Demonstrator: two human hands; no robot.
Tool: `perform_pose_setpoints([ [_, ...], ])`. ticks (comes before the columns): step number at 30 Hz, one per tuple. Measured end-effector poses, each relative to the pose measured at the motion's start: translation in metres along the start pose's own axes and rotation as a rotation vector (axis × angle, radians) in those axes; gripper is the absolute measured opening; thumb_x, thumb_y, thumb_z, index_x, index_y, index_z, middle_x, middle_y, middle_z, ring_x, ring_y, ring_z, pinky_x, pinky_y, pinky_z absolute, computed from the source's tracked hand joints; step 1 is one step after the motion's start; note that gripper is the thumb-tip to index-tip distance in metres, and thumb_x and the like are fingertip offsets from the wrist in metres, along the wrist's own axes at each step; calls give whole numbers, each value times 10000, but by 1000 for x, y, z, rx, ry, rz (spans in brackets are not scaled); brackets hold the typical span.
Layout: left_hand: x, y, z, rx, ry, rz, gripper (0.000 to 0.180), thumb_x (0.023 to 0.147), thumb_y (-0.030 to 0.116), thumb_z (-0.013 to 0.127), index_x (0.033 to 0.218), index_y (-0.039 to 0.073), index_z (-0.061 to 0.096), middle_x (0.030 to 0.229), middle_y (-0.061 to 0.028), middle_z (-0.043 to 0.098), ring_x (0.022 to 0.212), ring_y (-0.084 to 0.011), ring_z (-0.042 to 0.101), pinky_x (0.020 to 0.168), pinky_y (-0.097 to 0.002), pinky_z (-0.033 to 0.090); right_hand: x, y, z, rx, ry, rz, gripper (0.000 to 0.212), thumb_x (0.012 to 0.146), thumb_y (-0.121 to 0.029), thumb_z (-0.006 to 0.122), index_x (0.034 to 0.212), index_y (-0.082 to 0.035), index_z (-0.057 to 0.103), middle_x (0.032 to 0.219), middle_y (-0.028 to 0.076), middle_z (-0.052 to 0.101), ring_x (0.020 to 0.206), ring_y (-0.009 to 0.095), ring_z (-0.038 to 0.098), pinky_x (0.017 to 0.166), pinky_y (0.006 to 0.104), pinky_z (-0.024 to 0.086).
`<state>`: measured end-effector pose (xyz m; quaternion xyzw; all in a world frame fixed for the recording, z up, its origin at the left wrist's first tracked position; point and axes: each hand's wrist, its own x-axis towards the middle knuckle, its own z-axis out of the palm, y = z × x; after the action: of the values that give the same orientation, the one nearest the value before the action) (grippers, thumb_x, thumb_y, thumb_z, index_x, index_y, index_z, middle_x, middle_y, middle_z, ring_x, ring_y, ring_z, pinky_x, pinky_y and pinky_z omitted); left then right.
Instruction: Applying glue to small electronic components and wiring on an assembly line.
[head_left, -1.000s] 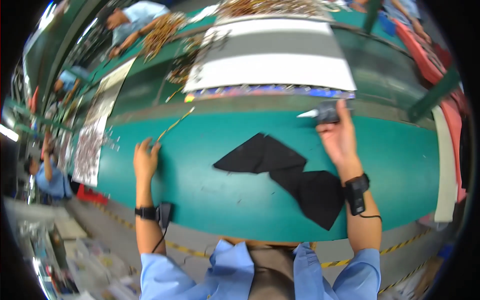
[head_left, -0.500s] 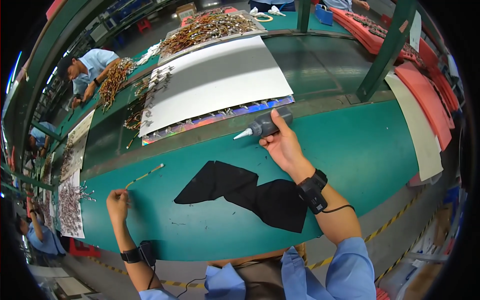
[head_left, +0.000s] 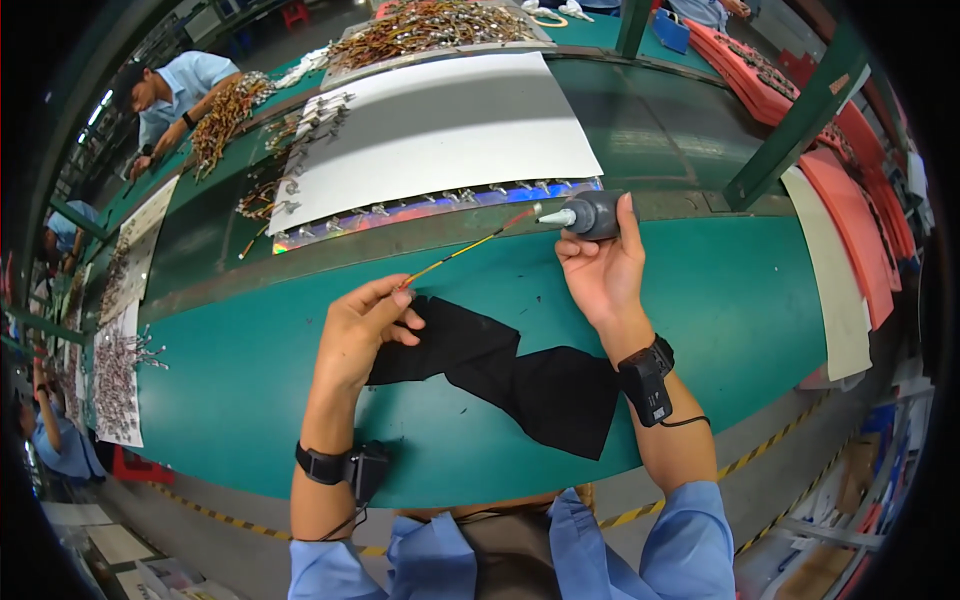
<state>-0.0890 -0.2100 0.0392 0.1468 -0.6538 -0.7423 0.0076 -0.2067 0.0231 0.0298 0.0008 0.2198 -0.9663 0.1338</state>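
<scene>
Between the thumb and fingers of my left hand (head_left: 362, 325) is a thin wire harness (head_left: 455, 254), red, yellow and black. Its far end, with a small pale connector, points up and right, close to the bottle's tip. My right hand (head_left: 608, 260) grips a dark squeeze bottle (head_left: 598, 214) with a white nozzle (head_left: 557, 217) that points left. Whether the nozzle touches the connector I cannot tell. A folded black cloth (head_left: 480, 370) lies on the green mat beneath and between my hands, partly covered by the left fingers.
A white sheet (head_left: 430, 140) lies beyond, with connector ends along its edges. Piles of wire harnesses (head_left: 430, 35) are heaped behind it. A green post (head_left: 800, 120) and red trays (head_left: 845, 230) stand at the right. A co-worker (head_left: 185, 95) sits at the far left.
My left hand has lifted the wire harness off the mat and carried it right and away from me, up to the nozzle. The bottle has shifted slightly right in my right hand.
</scene>
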Motion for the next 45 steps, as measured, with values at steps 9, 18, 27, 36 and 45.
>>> perform_pose_setpoints([
  [9,-7,-6,-22,-204,-101,-34,196,838,76,560,988,-49,545,915,-121,587,760,-194,624,589,-246,527,11,-3,-18,-8,45,-61,344,847,-363,557,917,-27,525,766,38,540,545,91,364,553,230,333],
  [18,-5,-13,-21,-165,-73,42,119,839,62,550,930,-14,545,938,-122,583,705,-167,612,547,-232,504,10,-3,-20,-1,40,-19,340,846,-361,560,924,-32,520,771,36,539,554,93,366,555,230,337],
  [27,-17,2,-15,156,26,60,163,813,61,592,929,-40,539,839,-97,588,663,-125,591,519,-212,466,-3,12,-4,-80,-11,66,340,859,-364,540,928,-31,525,819,49,561,543,78,359,540,222,337],
  [36,-49,1,-89,917,416,32,215,780,113,627,945,-13,572,803,-58,581,634,-128,557,548,-251,429,-8,21,-5,-99,9,159,348,866,-374,526,920,-31,538,819,45,581,525,66,364,521,210,341],
  [45,-28,6,2,1260,289,603,229,726,180,664,831,-14,605,848,-146,549,853,-304,534,705,-365,449,-5,16,0,-111,-39,188,341,864,-375,529,902,-36,542,818,53,587,514,63,388,508,201,357],
])
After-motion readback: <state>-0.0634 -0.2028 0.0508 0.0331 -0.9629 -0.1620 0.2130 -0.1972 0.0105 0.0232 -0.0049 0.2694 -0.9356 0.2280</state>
